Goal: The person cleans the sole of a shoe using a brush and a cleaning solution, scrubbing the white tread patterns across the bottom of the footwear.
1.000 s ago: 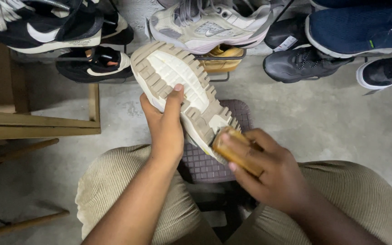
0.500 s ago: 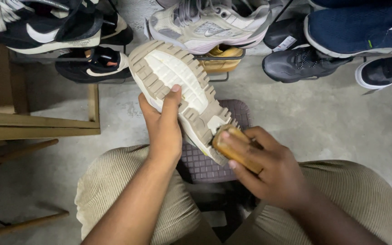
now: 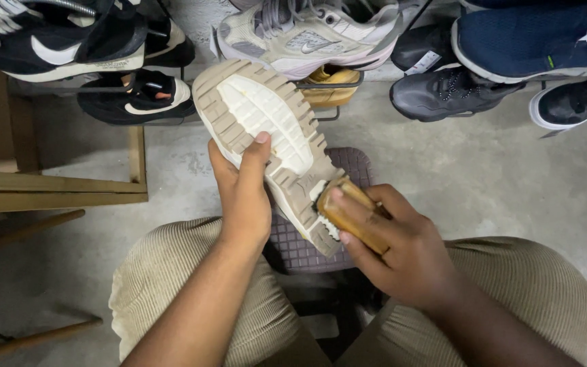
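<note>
left hand (image 3: 244, 197) clamps a beige shoe (image 3: 266, 136) sole-up above the knees, thumb across the tread. right hand (image 3: 395, 251) closed around a wooden brush (image 3: 351, 216), bristles touching the heel. purple mat (image 3: 307, 248) beneath; more sneakers (image 3: 307, 37) racked behind.
</note>
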